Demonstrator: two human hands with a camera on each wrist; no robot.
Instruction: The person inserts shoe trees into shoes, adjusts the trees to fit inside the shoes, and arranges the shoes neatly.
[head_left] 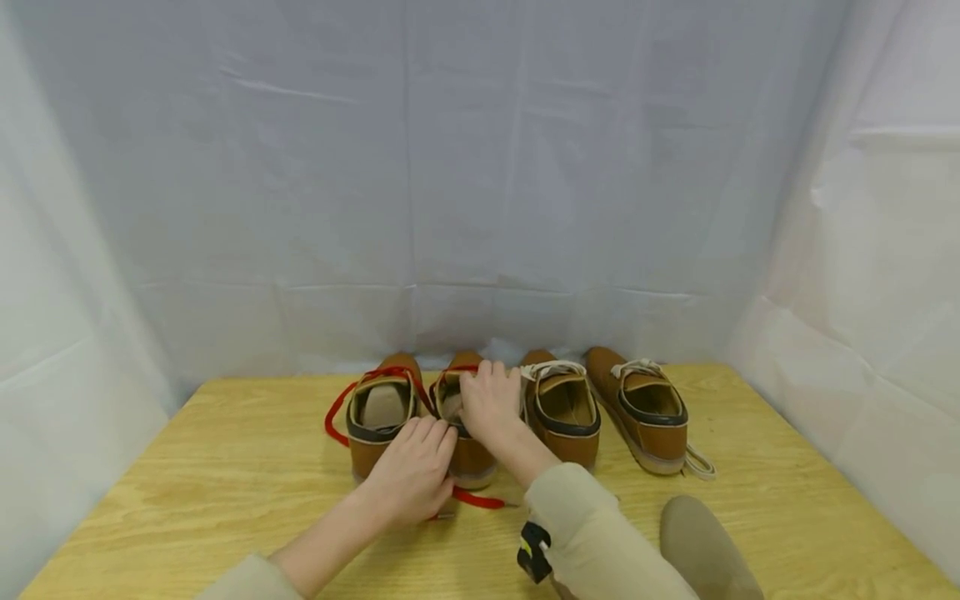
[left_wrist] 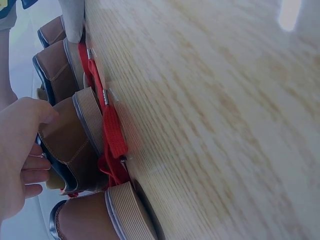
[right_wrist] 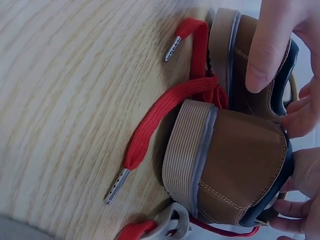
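A brown shoe with red laces, second from the left, is between both hands. My left hand holds its dark heel collar, with the fingers at the rim and the thumb at the heel. My right hand reaches over the front of the opening, its curled fingers dipping inside; I cannot tell what the hidden fingertips grip. A beige insole shows inside beside this hand. Left of it stands the other red-laced shoe, with a beige insole inside.
To the right stand two brown shoes with off-white laces, one upright and one angled. A loose beige insole lies at front right. Red lace ends trail over the wooden table. White sheeting encloses the back and sides.
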